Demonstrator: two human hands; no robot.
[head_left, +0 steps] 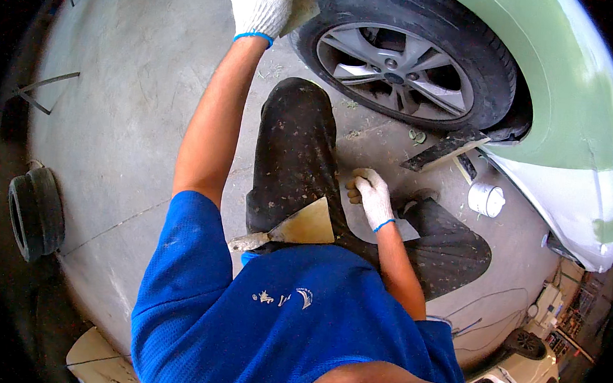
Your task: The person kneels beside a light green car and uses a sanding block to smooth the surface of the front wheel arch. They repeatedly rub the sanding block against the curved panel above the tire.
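Observation:
My left hand (265, 10), in a white knit glove with a blue cuff, reaches out to the top edge beside the tire. It appears closed on a flat grey-brown piece (302, 10); its fingertips are cut off by the frame. My right hand (373, 195), gloved the same way, hovers low between my legs with its fingers curled; what it holds, if anything, is hidden. Across my left thigh lies a putty knife (308, 225) with a wide, stained blade, its handle toward the left. Neither hand touches it.
A car wheel (396, 74) and a green-and-white body panel (570, 130) stand close ahead on the right. Below the panel are a white tub (486, 200) and a dark strip (446, 151). Stacked tires (36, 213) and a metal stand (39, 94) are at left. Cables (485, 315) trail at right.

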